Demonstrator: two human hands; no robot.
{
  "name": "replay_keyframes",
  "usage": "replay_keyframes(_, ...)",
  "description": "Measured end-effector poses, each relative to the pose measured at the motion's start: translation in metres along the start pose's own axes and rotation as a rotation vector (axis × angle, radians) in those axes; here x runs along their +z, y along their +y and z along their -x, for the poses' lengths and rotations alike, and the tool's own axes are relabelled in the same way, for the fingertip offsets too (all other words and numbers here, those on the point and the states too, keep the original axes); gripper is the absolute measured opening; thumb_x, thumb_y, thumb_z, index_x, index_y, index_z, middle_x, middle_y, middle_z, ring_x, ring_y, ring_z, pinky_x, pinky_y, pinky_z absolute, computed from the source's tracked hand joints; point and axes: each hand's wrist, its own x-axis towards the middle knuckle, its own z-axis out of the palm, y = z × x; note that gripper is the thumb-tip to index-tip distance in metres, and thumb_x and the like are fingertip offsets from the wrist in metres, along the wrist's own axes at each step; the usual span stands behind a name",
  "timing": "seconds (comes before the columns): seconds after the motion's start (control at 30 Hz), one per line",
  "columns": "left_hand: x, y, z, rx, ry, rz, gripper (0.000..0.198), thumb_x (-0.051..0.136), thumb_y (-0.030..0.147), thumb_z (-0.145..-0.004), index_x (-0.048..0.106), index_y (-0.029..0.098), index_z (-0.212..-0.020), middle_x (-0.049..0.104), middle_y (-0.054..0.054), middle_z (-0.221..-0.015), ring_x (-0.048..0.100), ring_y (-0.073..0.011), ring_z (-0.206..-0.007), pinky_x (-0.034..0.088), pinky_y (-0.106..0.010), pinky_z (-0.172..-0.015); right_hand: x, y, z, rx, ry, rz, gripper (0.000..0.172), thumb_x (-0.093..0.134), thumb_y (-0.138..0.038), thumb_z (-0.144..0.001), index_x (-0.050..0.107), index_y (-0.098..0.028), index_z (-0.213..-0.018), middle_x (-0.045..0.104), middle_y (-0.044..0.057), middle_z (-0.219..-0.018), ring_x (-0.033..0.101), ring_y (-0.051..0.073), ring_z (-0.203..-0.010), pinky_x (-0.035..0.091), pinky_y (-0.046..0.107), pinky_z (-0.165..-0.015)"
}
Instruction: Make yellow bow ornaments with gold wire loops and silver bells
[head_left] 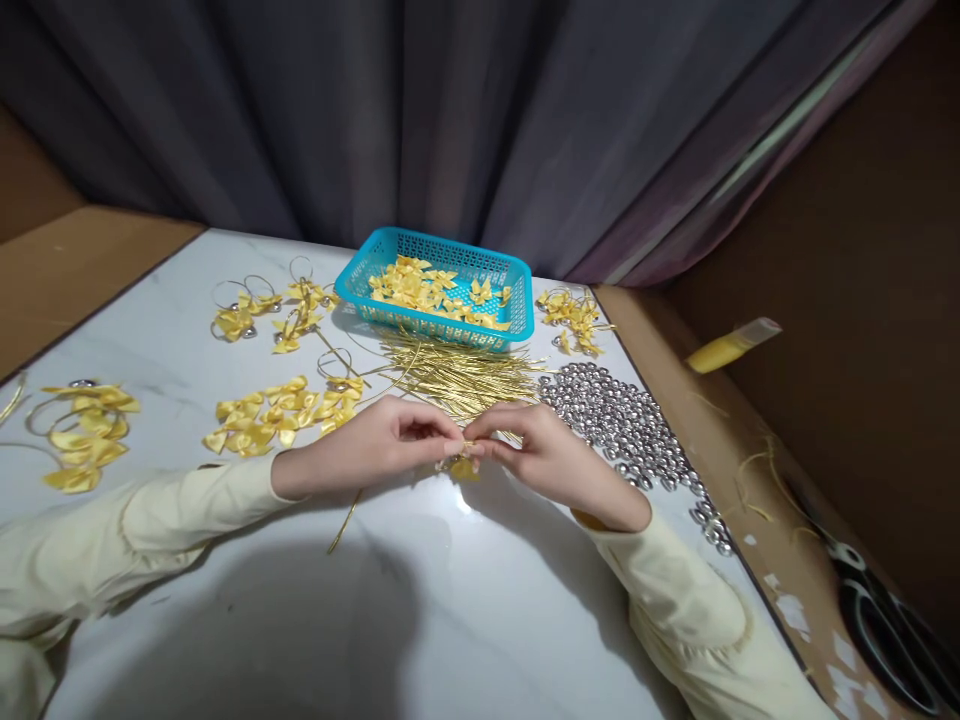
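Note:
My left hand (397, 437) and my right hand (536, 450) meet fingertip to fingertip above the white marbled tabletop. Both pinch a thin gold cord between thumb and forefinger; the fingers cover most of it. A yellow ribbon bow (466, 469) hangs just under the fingertips, with a small shiny bit beside it that is partly hidden. Behind the hands lies a heap of cut gold cords (465, 375). Close to my left wrist is a cluster of yellow bows (266, 415). Loose silver beads or bells (611, 415) spread out beyond my right hand.
A turquoise basket (525, 300) of yellow bows stands at the back. Looped cords with bows and silver pieces lie at back left (292, 310), left (86, 435) and back right (574, 318). Black-handled scissors (885, 625) and a yellow tube (733, 346) are on the right.

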Motion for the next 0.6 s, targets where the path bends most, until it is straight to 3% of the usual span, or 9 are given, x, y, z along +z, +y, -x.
replay_keyframes(0.2, 0.004, -0.011, -0.001, 0.097, -0.007, -0.019, 0.018, 0.052, 0.028, -0.086, 0.065, 0.015, -0.085, 0.066, -0.002, -0.082, 0.058, -0.0128, -0.076, 0.045, -0.022, -0.069, 0.004, 0.007, -0.002, -0.026, 0.071, 0.084, 0.015, 0.057, -0.005, -0.078, 0.066, -0.013, -0.070, 0.064, 0.003, -0.066, 0.056, 0.013, -0.064, 0.040, 0.025, -0.065)
replay_keyframes(0.33, 0.009, -0.025, -0.001, 0.229, 0.039, -0.185, 0.018, 0.050, 0.026, -0.087, 0.064, 0.015, -0.086, 0.065, -0.003, -0.081, 0.056, -0.0132, -0.075, 0.042, -0.024, -0.070, 0.012, 0.014, 0.000, 0.062, 0.075, 0.036, 0.018, 0.058, 0.001, -0.072, 0.063, -0.014, -0.062, 0.061, 0.000, -0.059, 0.054, 0.012, -0.061, 0.039, 0.024, -0.063)
replay_keyframes(0.43, 0.012, -0.032, -0.001, 0.308, 0.032, -0.244, 0.017, 0.048, 0.023, -0.088, 0.063, 0.014, -0.089, 0.062, -0.003, -0.079, 0.054, -0.0126, -0.073, 0.041, -0.024, -0.067, 0.018, 0.017, 0.005, 0.120, 0.043, -0.044, 0.020, 0.057, -0.003, -0.076, 0.061, -0.014, -0.060, 0.061, 0.000, -0.055, 0.055, 0.011, -0.056, 0.040, 0.022, -0.058)
replay_keyframes(0.6, 0.016, -0.035, 0.000, 0.254, 0.025, -0.180, 0.017, 0.048, 0.023, -0.089, 0.063, 0.015, -0.089, 0.062, -0.003, -0.083, 0.055, -0.0131, -0.077, 0.041, -0.024, -0.071, 0.023, 0.019, 0.010, 0.125, 0.047, -0.165, 0.016, 0.050, -0.014, -0.086, 0.060, -0.014, -0.073, 0.066, 0.002, -0.064, 0.063, 0.012, -0.063, 0.047, 0.024, -0.063)
